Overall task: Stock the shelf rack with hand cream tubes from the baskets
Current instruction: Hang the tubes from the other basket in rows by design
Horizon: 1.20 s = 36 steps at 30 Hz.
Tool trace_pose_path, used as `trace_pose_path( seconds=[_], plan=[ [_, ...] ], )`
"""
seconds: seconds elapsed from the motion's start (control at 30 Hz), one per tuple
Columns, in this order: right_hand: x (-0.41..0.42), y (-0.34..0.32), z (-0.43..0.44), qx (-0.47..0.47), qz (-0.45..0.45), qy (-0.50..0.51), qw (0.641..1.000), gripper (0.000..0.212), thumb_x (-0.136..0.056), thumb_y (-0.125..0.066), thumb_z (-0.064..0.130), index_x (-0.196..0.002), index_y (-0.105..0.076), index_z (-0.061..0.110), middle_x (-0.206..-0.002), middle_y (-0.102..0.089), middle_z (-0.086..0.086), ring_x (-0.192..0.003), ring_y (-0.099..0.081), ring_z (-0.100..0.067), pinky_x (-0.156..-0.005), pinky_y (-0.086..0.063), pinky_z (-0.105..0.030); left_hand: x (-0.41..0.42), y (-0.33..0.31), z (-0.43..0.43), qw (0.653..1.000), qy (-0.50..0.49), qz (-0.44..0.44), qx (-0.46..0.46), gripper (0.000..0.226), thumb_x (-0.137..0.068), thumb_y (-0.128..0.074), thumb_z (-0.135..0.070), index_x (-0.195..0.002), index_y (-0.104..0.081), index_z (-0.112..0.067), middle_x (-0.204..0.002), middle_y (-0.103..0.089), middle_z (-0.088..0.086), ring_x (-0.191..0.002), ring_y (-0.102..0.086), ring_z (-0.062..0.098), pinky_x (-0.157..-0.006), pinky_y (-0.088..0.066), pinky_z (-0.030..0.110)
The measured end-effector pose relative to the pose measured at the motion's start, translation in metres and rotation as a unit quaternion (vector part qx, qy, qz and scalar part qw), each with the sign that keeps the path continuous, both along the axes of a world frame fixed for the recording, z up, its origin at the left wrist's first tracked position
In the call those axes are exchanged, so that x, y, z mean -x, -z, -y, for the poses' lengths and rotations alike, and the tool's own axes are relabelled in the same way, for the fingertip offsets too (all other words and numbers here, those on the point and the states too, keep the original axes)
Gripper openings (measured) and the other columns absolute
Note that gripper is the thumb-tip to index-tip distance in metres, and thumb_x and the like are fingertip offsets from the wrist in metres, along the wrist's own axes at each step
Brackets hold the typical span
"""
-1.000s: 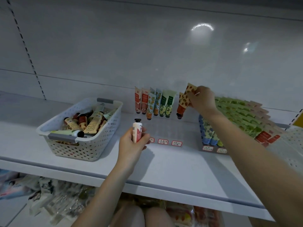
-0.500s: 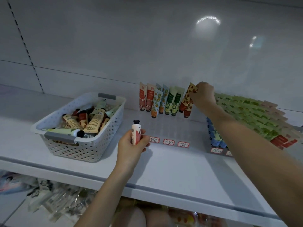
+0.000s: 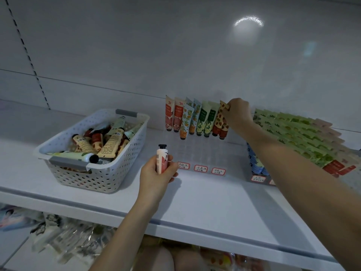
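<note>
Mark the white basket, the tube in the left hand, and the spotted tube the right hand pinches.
white basket point(image 3: 101, 178): head view, on its perforated front wall.
pink-and-white tube point(image 3: 161, 161): head view, on the middle of its body.
spotted tube point(image 3: 220, 119): head view, on its body below the crimped top.

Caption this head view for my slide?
Right hand pinches a spotted tube at the rack; left hand holds a pink tube.

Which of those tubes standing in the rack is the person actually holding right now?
The red-spotted tube at the row's right end: the right hand pinches its top edge, while the other rack tubes stand untouched.
</note>
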State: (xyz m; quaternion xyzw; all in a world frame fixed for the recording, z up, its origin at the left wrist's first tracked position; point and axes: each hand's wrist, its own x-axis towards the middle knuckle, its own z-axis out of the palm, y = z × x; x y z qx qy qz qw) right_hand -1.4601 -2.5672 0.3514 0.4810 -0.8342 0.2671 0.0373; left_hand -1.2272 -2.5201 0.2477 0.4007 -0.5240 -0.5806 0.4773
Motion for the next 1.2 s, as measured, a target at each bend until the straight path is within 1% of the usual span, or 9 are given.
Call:
trace_pose_path(
  seconds=[0.13, 0.33, 0.47, 0.63, 0.77, 0.87, 0.97, 1.07, 1.2],
  plan=[
    [-0.002, 0.006, -0.005, -0.015, 0.018, -0.013, 1.0, 0.034, -0.095, -0.043, 0.006, -0.062, -0.043, 0.014, -0.064, -0.047, -0.003, -0.053, -0.042, -0.013, -0.038, -0.036, -0.006, -0.001, 0.002, 0.001, 1.0, 0.005, -0.018, -0.007, 0.01, -0.084, -0.066, -0.007, -0.088, -0.06, -0.014, -0.078, -0.058, 0.006, -0.068, -0.056, 0.016, -0.055, -0.05, 0.014],
    [-0.002, -0.001, 0.003, -0.032, 0.018, 0.027, 0.999, 0.039, -0.095, -0.042, 0.002, -0.06, -0.03, 0.014, -0.062, -0.034, -0.002, -0.053, -0.035, -0.012, -0.042, -0.025, -0.019, -0.001, 0.002, 0.001, 1.0, 0.007, 0.0, 0.002, 0.009, -0.084, -0.067, -0.012, -0.087, -0.059, -0.015, -0.07, -0.052, 0.004, -0.06, -0.05, 0.012, -0.051, -0.047, 0.014],
    [-0.004, -0.001, 0.003, -0.044, -0.001, 0.009, 0.999, 0.039, -0.096, -0.04, 0.002, -0.06, -0.03, 0.015, -0.065, -0.034, -0.002, -0.055, -0.034, -0.012, -0.046, -0.029, -0.017, 0.002, 0.001, -0.002, 1.0, 0.009, 0.01, 0.008, 0.008, -0.085, -0.066, -0.016, -0.088, -0.058, -0.017, -0.069, -0.052, 0.002, -0.059, -0.048, 0.01, -0.047, -0.044, 0.012],
    [-0.011, -0.002, -0.006, -0.057, -0.078, 0.014, 0.995, 0.041, -0.1, -0.033, 0.005, -0.06, -0.031, 0.014, -0.076, -0.035, -0.003, -0.081, -0.042, -0.015, -0.078, -0.044, -0.023, 0.003, -0.003, -0.005, 0.999, 0.035, 0.012, -0.004, 0.004, -0.088, -0.061, -0.018, -0.091, -0.059, -0.018, -0.072, -0.053, 0.004, -0.066, -0.049, 0.014, -0.06, -0.047, 0.022],
    [-0.005, -0.002, -0.001, -0.082, -0.072, -0.007, 0.994, 0.035, -0.098, -0.039, 0.006, -0.063, -0.038, 0.01, -0.093, -0.058, -0.01, -0.082, -0.056, -0.019, -0.081, -0.049, -0.025, -0.003, -0.009, -0.007, 0.995, 0.092, -0.012, -0.036, 0.007, -0.091, -0.052, -0.01, -0.091, -0.058, -0.006, -0.071, -0.051, 0.006, -0.067, -0.049, 0.018, -0.069, -0.042, 0.032],
    [-0.001, -0.01, -0.003, -0.033, 0.035, -0.019, 0.999, 0.009, -0.092, -0.053, 0.006, -0.089, -0.058, -0.001, -0.094, -0.067, -0.021, -0.075, -0.067, -0.028, -0.08, -0.056, -0.038, -0.009, -0.014, -0.01, 0.993, 0.113, 0.025, 0.001, 0.008, -0.09, -0.053, -0.009, -0.092, -0.057, -0.003, -0.076, -0.052, 0.009, -0.073, -0.049, 0.021, -0.069, -0.04, 0.032],
    [-0.006, -0.024, -0.022, 0.049, 0.122, -0.051, 0.99, 0.026, -0.091, -0.056, 0.005, -0.115, -0.054, -0.004, -0.09, -0.066, -0.019, -0.058, -0.067, -0.016, -0.067, -0.058, -0.027, -0.01, -0.021, -0.015, 0.994, 0.099, 0.035, 0.034, 0.018, -0.085, -0.065, -0.014, -0.093, -0.059, -0.028, -0.088, -0.063, 0.001, -0.08, -0.059, 0.017, -0.072, -0.048, 0.027],
    [-0.032, -0.029, -0.055, 0.105, 0.176, -0.145, 0.968, 0.018, -0.091, -0.058, 0.014, -0.103, -0.061, 0.001, -0.073, -0.067, -0.009, -0.048, -0.064, -0.008, -0.058, -0.058, -0.024, -0.009, -0.029, -0.018, 0.996, 0.062, 0.034, 0.056, 0.031, -0.077, -0.073, -0.015, -0.094, -0.053, -0.031, -0.094, -0.065, -0.001, -0.083, -0.062, 0.013, -0.068, -0.049, 0.021],
    [-0.075, -0.018, -0.103, 0.002, 0.256, -0.276, 0.926, 0.014, -0.088, -0.058, 0.03, -0.093, -0.062, 0.017, -0.078, -0.068, -0.003, -0.063, -0.068, -0.012, -0.061, -0.057, -0.021, -0.007, -0.038, -0.027, 0.991, 0.046, 0.064, 0.112, 0.03, -0.074, -0.077, -0.014, -0.091, -0.055, -0.024, -0.088, -0.064, -0.004, -0.073, -0.06, 0.003, -0.057, -0.045, 0.007]
  ],
)
